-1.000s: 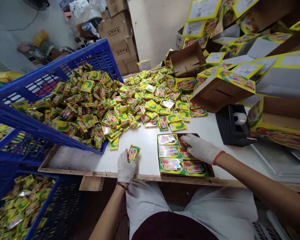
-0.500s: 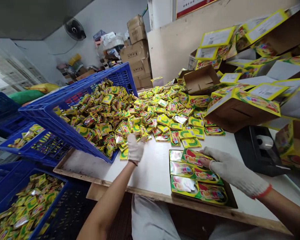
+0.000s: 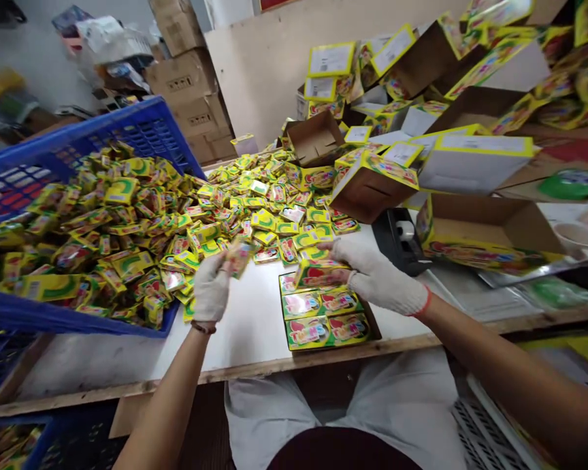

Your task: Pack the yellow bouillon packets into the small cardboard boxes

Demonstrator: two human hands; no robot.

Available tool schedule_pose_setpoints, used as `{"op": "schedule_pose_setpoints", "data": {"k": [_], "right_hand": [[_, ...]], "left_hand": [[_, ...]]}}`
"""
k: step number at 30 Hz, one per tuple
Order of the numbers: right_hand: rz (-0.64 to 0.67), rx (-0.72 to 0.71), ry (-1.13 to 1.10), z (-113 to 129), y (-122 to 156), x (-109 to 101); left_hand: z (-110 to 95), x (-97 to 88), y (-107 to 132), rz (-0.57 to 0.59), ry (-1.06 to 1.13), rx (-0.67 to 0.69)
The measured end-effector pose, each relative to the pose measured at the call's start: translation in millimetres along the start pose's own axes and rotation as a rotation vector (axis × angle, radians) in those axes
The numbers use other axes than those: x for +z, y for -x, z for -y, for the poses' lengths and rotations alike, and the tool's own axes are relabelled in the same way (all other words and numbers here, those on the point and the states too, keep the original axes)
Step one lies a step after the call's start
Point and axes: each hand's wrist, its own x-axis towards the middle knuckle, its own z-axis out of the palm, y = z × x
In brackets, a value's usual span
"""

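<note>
Both my hands wear white knit gloves. My left hand (image 3: 210, 289) is closed on a small yellow sachet (image 3: 238, 254), blurred by motion, lifted just above the table beside the big pile of yellow sachets (image 3: 176, 222). My right hand (image 3: 379, 281) holds a yellow sachet (image 3: 318, 271) tilted over the far row of an open brown box (image 3: 372, 324). That box lies flat near the table's front edge and holds rows of flat sachets (image 3: 318, 316).
A tipped blue crate (image 3: 78, 320) spills sachets over the white table (image 3: 245, 326). A black tape dispenser (image 3: 399, 238) stands right of the box. Empty yellow and brown cartons (image 3: 470, 156) pile up at the back right. Cardboard boxes (image 3: 186, 78) are stacked behind.
My left hand reached into the pile and has come back with a sachet. My right hand has lifted one end of a sachet over the box. The camera has swung about.
</note>
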Motion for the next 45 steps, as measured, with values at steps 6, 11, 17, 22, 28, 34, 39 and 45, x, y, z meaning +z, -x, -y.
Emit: {"op": "schedule_pose_setpoints", "data": {"k": [6,11,17,22,28,34,39,45], "right_hand": [[0.110,-0.091,0.190,-5.2,2.9,-7.8],[-0.001,-0.049,0.293,-46.6,36.0,-1.9],[0.282,0.036,0.812,-47.7,25.7,20.3],[0.378,0.194,0.756,-23.6,4.8,-0.1],[0.639,0.288,0.336,-40.7,18.4,-10.9],[0.782,0.262,0.543,-45.1,24.0,-7.6],[0.880,0.207,0.728,-34.5,4.7,6.9],[0.914,0.075,0.715,-22.0,12.1,28.3]], "left_hand": [[-102.4,47.0,35.1,0.293,0.174,0.173],[-101.4,74.9,58.6,0.328,0.116,0.089],[-98.0,104.5,100.2,0.474,-0.438,0.267],[-100.5,105.4,107.0,0.481,-0.582,0.313],[-89.3,103.3,107.6,0.484,-0.562,0.335],[-85.7,103.6,109.0,0.501,-0.556,0.323],[-86.1,101.0,107.1,0.534,-0.545,0.320],[-87.1,98.6,107.5,0.535,-0.548,0.320]]}}
